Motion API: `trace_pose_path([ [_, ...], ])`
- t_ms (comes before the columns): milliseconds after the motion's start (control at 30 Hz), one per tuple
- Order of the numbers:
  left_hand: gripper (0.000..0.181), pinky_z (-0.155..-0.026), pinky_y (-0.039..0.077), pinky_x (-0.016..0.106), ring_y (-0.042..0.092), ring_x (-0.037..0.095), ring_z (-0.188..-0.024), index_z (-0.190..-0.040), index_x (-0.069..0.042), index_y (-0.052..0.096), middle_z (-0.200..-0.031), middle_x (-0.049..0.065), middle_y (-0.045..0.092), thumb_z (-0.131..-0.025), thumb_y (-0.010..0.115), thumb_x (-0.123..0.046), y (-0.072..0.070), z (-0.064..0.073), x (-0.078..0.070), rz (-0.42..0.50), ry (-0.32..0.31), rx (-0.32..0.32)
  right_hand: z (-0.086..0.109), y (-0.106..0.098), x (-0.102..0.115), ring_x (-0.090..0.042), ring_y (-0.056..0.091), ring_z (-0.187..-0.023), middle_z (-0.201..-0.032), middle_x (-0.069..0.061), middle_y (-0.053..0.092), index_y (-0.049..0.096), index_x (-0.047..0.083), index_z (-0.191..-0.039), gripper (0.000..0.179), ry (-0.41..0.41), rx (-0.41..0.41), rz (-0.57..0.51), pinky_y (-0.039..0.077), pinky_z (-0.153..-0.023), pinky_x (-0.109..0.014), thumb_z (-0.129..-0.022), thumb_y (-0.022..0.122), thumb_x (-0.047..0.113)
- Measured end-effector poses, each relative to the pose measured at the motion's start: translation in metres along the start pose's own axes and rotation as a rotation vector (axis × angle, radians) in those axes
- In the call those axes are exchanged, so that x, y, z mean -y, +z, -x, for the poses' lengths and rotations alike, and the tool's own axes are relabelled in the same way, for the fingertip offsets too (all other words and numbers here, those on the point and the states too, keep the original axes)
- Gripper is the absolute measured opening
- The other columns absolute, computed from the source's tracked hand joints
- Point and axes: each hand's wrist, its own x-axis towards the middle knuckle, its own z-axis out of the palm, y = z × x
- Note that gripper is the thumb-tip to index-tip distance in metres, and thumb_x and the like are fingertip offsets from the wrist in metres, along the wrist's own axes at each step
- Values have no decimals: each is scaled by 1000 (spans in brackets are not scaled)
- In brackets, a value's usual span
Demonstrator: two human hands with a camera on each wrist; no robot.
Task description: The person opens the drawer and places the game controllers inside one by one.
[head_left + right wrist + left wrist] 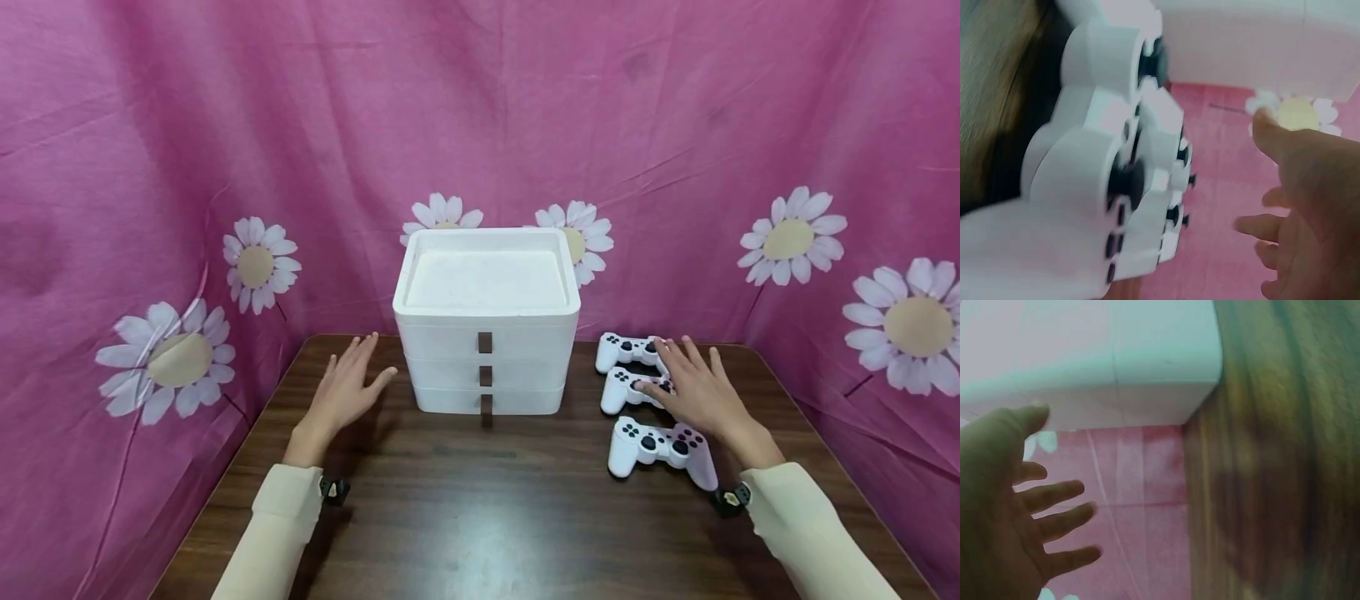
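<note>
A white drawer unit with three stacked drawers, brown pull tabs and a shallow tray top stands at the back middle of the table. To its right, three white game controllers lie in a column: a far one, a middle one and a near one. My left hand hovers left of the drawer unit, fingers spread, holding nothing. Over the right side of the controllers, my right hand is held with extended fingers, hiding part of them. In the right wrist view it appears apart from the controllers.
Everything stands on a dark brown wooden table. A pink curtain printed with white daisies hangs close behind the table and along both sides. Each wrist carries a small dark camera on a strap.
</note>
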Motion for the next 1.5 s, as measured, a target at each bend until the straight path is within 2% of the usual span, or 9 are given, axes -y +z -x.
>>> trace_pose_path([
  [100,73,-117,42,70,48,44,-149,-168,-10,34,-165,22,46,-109,59,-45,-5,-1,-6,29,22,-85,-2,-5,12,-57,38,-149,-154,-38,49,38,-3,-162,83,-2,-96,-16,18,-126,-73,-105,64,51],
  [233,51,-98,56,64,68,42,-125,-152,-7,57,-142,19,68,-107,65,-31,-12,-2,-19,64,61,-232,-3,-14,33,-51,67,-114,-124,-32,71,58,0,-146,59,21,-191,-54,53,-92,-69,-104,69,40],
  [400,15,-78,58,47,72,31,-90,-113,-3,74,-102,13,76,-101,71,-12,-22,-8,-38,193,131,-423,-3,-27,63,-30,73,-81,-93,-11,79,76,7,-116,22,-23,-280,-146,55,-65,-51,-101,70,23],
  [600,9,-69,50,14,67,16,-78,-99,0,78,-90,13,79,-100,70,-3,-34,-14,-56,385,159,-507,-2,-33,94,-14,58,-66,-76,0,71,79,11,-96,7,-100,-318,-209,45,-61,-33,-98,72,11],
  [767,13,-69,49,7,72,17,-80,-102,0,79,-90,16,80,-102,67,-3,-42,-17,-68,517,135,-499,-6,-36,118,-10,56,-66,-78,2,72,79,11,-95,9,-149,-294,-283,46,-63,-29,-99,71,10],
  [967,16,-76,48,12,67,9,-89,-110,-2,78,-103,15,79,-104,65,-8,-47,-20,-73,557,72,-504,-16,-38,149,-12,57,-66,-77,-1,73,79,9,-99,9,-147,-237,-370,46,-61,-28,-101,70,12],
  [1100,22,-85,50,14,67,21,-103,-122,-3,75,-118,15,74,-104,68,-13,-50,-21,-76,573,44,-484,-22,-37,167,-8,60,-63,-76,-2,75,78,7,-97,9,-207,-222,-432,48,-60,-25,-101,71,11],
  [1333,48,-114,53,42,63,31,-135,-148,-5,62,-146,19,66,-105,70,-23,-54,-26,-76,719,30,-303,-28,-31,192,-11,72,-71,-86,-8,80,78,4,-103,8,-262,-167,-502,56,-60,-27,-101,73,11],
  [1500,65,-117,50,48,50,29,-150,-162,-9,47,-162,17,51,-104,72,-28,-56,-32,-74,794,-3,-140,-32,-28,207,-20,78,-88,-100,-6,81,78,7,-111,14,-252,-143,-497,63,-73,-37,-101,73,13],
])
